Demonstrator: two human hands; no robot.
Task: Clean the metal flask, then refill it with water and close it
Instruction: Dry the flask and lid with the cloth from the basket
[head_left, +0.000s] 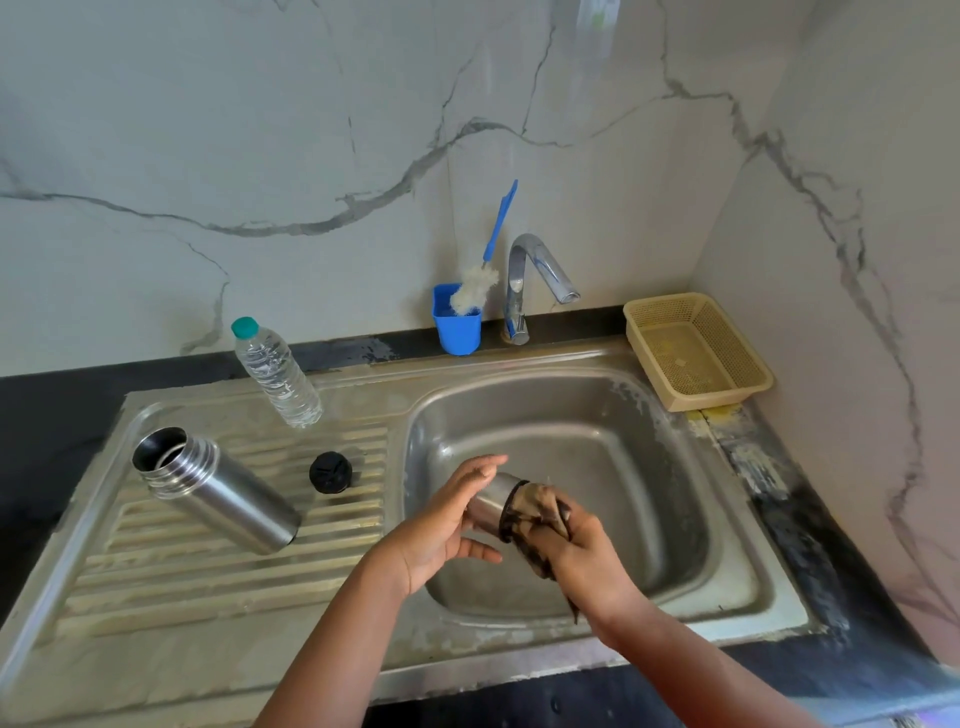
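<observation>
Both hands work over the sink basin (649, 519). Left hand (441, 525) cups a small metal cup (491, 501), prob. the flask's outer cap, thumb underneath, fingers wrapped over the top. Right hand (582, 551) grips a dark patterned cloth (535, 514) bunched against the cup's far end; cloth tail hangs down twd. the basin floor. Flask (213, 488) is uncapped, on the ribbed drainboard (234, 571) to the left, tilted, open threaded mouth facing up-left. Black stopper (331, 472) sits on the ribs just right of the flask, not touching it. Clear water bottle (275, 371), teal cap on, stands at the drainboard's back edge. Blue holder (457, 327) w/ a bottle brush (483, 270) sits beside the tap (535, 280). Tan basket (696, 351) at rear right corner.
</observation>
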